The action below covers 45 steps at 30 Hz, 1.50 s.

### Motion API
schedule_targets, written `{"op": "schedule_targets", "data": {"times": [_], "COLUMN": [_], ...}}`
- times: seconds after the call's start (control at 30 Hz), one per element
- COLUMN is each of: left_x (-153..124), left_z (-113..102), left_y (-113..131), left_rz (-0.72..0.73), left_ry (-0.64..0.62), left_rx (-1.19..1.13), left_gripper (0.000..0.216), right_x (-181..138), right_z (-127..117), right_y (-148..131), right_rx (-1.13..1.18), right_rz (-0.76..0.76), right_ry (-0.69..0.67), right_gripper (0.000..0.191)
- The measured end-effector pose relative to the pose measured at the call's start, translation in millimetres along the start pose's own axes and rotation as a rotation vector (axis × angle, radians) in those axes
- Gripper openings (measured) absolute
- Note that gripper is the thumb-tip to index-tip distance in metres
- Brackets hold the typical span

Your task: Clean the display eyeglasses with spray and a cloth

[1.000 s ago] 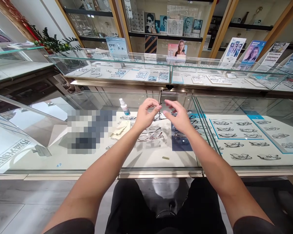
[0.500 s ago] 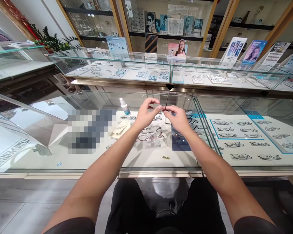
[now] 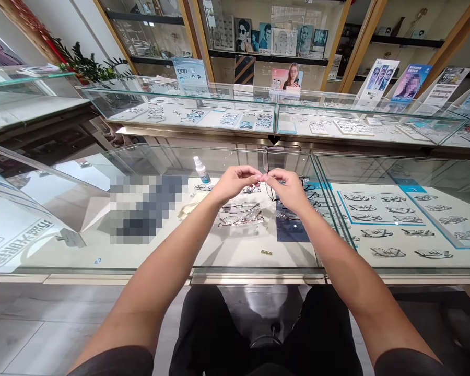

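Note:
My right hand (image 3: 289, 189) pinches a pair of thin dark-framed eyeglasses (image 3: 266, 158) near the middle of the frame. The glasses stand on end, one lens above my fingers and the other below, with a thin temple arm reaching right from the top. My left hand (image 3: 237, 184) is closed in a pinch at the same spot, its fingertips meeting those of my right hand. What exactly the left fingertips grip is hidden. Both hands hover above the glass counter, over several eyeglasses (image 3: 241, 218) lying in rows.
A white spray bottle (image 3: 202, 171) and a pale yellow cloth (image 3: 191, 204) are left of my hands. A small gold-coloured piece (image 3: 266, 252) lies near the counter's front edge (image 3: 254, 272). More glasses (image 3: 387, 252) fill the right-hand case; a glass display case (image 3: 227, 94) stands behind.
The eyeglasses have turned, so the upper lens and a temple arm now show above my hands. My left fingers have closed in from a more spread pose against the right fingertips.

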State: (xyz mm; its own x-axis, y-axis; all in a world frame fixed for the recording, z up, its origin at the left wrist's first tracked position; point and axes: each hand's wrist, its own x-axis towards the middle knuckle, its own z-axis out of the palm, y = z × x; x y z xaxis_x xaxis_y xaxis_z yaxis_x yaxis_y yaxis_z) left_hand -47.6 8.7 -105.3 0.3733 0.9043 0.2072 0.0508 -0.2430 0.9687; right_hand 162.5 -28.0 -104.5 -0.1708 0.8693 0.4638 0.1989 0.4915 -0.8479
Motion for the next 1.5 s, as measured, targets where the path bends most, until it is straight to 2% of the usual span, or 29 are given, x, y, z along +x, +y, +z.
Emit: {"op": "schedule_targets", "data": {"times": [0.13, 0.43, 0.57, 0.87, 1.1, 1.3, 1.5], "left_x": [-0.6, -1.5, -1.5, -4.4, -3.3, -5.5, -4.5], "left_z": [-4.5, 5.1, 6.5, 8.0, 8.3, 7.3, 9.4], "left_y": [2.2, 4.4, 5.0, 8.1, 8.6, 10.2, 7.3], "left_rz": [0.032, 0.134, 0.144, 0.167, 0.195, 0.179, 0.212], "left_ry": [-0.027, 0.097, 0.103, 0.153, 0.196, 0.161, 0.219], "left_rx": [0.029, 0.066, 0.054, 0.059, 0.027, 0.028, 0.053], "left_gripper": [0.036, 0.023, 0.02, 0.024, 0.019, 0.029, 0.023], "right_x": [-0.8, -3.1, -3.3, -4.9, -6.1, -4.8, -6.4], "right_z": [-2.2, -1.7, -2.7, -1.1, 1.2, -0.6, 3.2], "right_y": [-3.7, -8.7, -9.9, -10.2, -11.3, -10.7, -12.3], "right_rx": [-0.016, -0.085, -0.125, -0.189, -0.184, -0.167, -0.164], "right_rz": [-0.013, -0.105, -0.123, -0.158, -0.173, -0.166, -0.169], "right_ry": [-0.035, -0.066, -0.067, -0.089, -0.096, -0.076, -0.091], "right_gripper": [0.022, 0.019, 0.019, 0.02, 0.019, 0.02, 0.02]}}
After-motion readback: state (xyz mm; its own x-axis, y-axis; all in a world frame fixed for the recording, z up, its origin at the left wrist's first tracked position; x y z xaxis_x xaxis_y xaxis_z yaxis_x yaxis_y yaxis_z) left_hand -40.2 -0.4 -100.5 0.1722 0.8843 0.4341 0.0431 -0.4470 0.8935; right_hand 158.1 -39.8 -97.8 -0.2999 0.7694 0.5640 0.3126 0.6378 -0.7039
